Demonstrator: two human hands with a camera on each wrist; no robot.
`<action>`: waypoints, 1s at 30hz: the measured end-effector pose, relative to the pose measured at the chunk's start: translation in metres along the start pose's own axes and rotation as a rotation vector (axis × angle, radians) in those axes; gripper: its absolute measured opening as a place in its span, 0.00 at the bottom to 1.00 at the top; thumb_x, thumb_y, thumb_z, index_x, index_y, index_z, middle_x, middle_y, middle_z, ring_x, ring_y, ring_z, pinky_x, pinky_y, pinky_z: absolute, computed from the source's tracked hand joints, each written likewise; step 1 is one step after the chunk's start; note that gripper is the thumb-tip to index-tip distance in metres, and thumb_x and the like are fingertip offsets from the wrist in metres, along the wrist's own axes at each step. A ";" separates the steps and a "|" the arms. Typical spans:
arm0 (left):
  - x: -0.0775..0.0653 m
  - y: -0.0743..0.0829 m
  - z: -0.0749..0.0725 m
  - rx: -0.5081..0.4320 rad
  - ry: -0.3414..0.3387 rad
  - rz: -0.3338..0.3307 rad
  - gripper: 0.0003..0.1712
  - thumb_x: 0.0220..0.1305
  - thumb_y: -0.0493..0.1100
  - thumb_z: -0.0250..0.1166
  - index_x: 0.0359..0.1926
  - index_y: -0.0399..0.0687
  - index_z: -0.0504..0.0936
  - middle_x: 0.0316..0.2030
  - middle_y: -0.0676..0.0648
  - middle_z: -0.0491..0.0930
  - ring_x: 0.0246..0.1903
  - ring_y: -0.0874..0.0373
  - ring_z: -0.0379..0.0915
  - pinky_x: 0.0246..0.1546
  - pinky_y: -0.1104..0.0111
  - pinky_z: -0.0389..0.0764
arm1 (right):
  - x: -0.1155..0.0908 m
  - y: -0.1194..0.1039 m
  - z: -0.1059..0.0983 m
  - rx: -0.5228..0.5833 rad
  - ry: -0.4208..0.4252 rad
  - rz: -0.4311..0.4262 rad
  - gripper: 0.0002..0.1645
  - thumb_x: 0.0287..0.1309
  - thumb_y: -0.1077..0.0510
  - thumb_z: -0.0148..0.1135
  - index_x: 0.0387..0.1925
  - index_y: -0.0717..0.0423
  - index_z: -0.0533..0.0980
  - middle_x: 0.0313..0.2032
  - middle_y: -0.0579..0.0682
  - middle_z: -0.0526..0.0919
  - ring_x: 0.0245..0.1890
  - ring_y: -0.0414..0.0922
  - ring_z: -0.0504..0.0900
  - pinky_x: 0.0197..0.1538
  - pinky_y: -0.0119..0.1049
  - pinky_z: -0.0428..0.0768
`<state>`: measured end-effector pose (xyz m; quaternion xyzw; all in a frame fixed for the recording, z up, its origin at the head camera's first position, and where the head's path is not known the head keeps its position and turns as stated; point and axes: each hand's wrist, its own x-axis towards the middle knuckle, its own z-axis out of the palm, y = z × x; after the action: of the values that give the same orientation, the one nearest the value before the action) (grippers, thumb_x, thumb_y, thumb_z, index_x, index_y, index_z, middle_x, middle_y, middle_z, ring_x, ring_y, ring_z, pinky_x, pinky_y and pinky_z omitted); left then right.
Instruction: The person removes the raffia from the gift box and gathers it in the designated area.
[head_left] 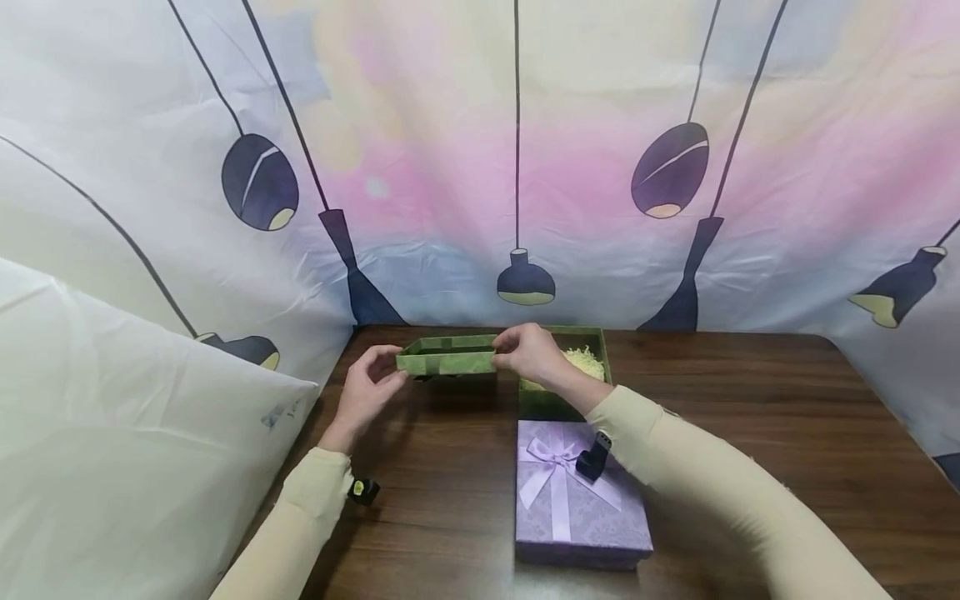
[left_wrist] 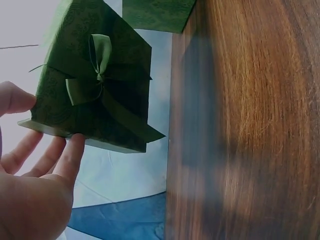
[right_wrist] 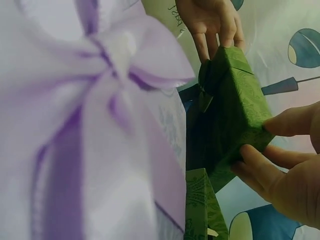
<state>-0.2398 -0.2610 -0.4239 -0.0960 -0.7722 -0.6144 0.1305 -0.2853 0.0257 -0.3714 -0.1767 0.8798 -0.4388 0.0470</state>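
A green patterned box lid [head_left: 446, 364] is held above the table, its hollow side up and its green ribbon bow [left_wrist: 100, 77] underneath. My left hand [head_left: 366, 390] pinches its left end between thumb and fingers. At the other end, my right hand [head_left: 534, 357] grips the lid's corner. Behind and below the right hand stands the green box [head_left: 551, 406], uncovered, with pale yellow shredded filler [head_left: 587, 360] inside; hand and forearm hide part of it. In front of that box lies a closed lilac gift box [head_left: 577, 533] with a ribbon bow [head_left: 557, 458].
Everything rests on a dark brown wooden table [head_left: 750, 400]. A white cloth-covered shape [head_left: 150, 433] borders its left side. Behind the table hangs a curtain [head_left: 450, 192] printed with lamps. My right forearm reaches over the lilac box's right edge.
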 end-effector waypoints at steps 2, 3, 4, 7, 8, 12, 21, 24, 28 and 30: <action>-0.001 -0.001 -0.001 -0.005 -0.001 -0.007 0.23 0.60 0.27 0.64 0.57 0.26 0.71 0.54 0.28 0.73 0.49 0.63 0.75 0.50 0.78 0.79 | 0.001 -0.002 0.001 -0.019 -0.002 0.005 0.17 0.51 0.58 0.71 0.44 0.57 0.84 0.36 0.47 0.87 0.39 0.43 0.83 0.48 0.39 0.80; -0.001 -0.001 -0.002 -0.007 -0.003 -0.009 0.23 0.60 0.26 0.64 0.57 0.26 0.71 0.55 0.28 0.73 0.49 0.64 0.75 0.50 0.78 0.78 | 0.001 -0.002 0.002 -0.029 0.000 0.007 0.17 0.50 0.58 0.71 0.44 0.57 0.84 0.36 0.47 0.87 0.39 0.43 0.83 0.49 0.39 0.80; -0.001 -0.002 -0.003 -0.009 -0.005 -0.010 0.23 0.60 0.26 0.63 0.57 0.25 0.71 0.55 0.28 0.73 0.49 0.65 0.75 0.51 0.78 0.78 | 0.001 -0.003 0.003 -0.040 0.003 0.008 0.16 0.50 0.58 0.71 0.43 0.57 0.84 0.36 0.47 0.87 0.38 0.43 0.83 0.49 0.39 0.80; -0.001 -0.004 -0.004 -0.018 -0.008 -0.008 0.23 0.60 0.26 0.64 0.57 0.24 0.71 0.56 0.28 0.73 0.49 0.65 0.74 0.51 0.77 0.78 | 0.001 -0.004 0.005 -0.061 0.008 0.012 0.16 0.50 0.59 0.71 0.43 0.56 0.84 0.35 0.47 0.87 0.38 0.44 0.83 0.50 0.40 0.80; -0.001 -0.004 -0.004 -0.020 -0.010 -0.007 0.23 0.60 0.26 0.64 0.57 0.24 0.71 0.56 0.28 0.73 0.49 0.65 0.74 0.52 0.77 0.78 | 0.001 -0.004 0.006 -0.065 0.008 0.012 0.16 0.50 0.59 0.71 0.43 0.57 0.84 0.35 0.47 0.87 0.38 0.44 0.83 0.50 0.40 0.79; -0.001 -0.005 -0.006 -0.011 -0.016 -0.011 0.24 0.61 0.27 0.64 0.58 0.25 0.71 0.57 0.28 0.72 0.49 0.65 0.74 0.53 0.75 0.78 | 0.001 -0.006 0.008 -0.066 0.000 0.026 0.15 0.49 0.60 0.71 0.42 0.56 0.84 0.34 0.47 0.87 0.38 0.44 0.83 0.48 0.39 0.80; -0.007 0.004 -0.005 -0.008 -0.032 -0.062 0.25 0.60 0.26 0.63 0.58 0.24 0.71 0.56 0.28 0.72 0.51 0.58 0.74 0.50 0.79 0.78 | 0.000 -0.008 0.008 -0.091 -0.027 0.056 0.14 0.51 0.59 0.71 0.42 0.56 0.85 0.34 0.47 0.87 0.37 0.44 0.82 0.42 0.36 0.81; -0.011 0.013 -0.004 -0.004 -0.026 -0.067 0.25 0.60 0.24 0.62 0.58 0.21 0.70 0.56 0.27 0.72 0.50 0.57 0.74 0.49 0.79 0.79 | 0.001 -0.009 0.008 -0.088 -0.035 0.053 0.14 0.51 0.59 0.71 0.42 0.57 0.85 0.34 0.48 0.87 0.37 0.45 0.82 0.41 0.36 0.81; -0.013 0.013 -0.005 0.021 -0.032 -0.073 0.24 0.60 0.24 0.61 0.58 0.21 0.70 0.57 0.26 0.72 0.51 0.57 0.73 0.49 0.80 0.78 | 0.001 -0.009 0.011 -0.091 -0.047 0.057 0.15 0.51 0.59 0.71 0.43 0.58 0.84 0.35 0.48 0.87 0.37 0.45 0.82 0.42 0.36 0.81; -0.012 0.006 -0.007 0.021 -0.040 -0.073 0.24 0.61 0.24 0.61 0.59 0.22 0.70 0.58 0.26 0.71 0.52 0.56 0.73 0.50 0.80 0.78 | 0.001 -0.008 0.014 -0.098 -0.043 0.055 0.15 0.51 0.59 0.72 0.42 0.59 0.85 0.35 0.49 0.87 0.38 0.45 0.82 0.43 0.36 0.81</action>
<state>-0.2255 -0.2662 -0.4203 -0.0787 -0.7840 -0.6086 0.0937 -0.2806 0.0109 -0.3738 -0.1640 0.9034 -0.3900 0.0691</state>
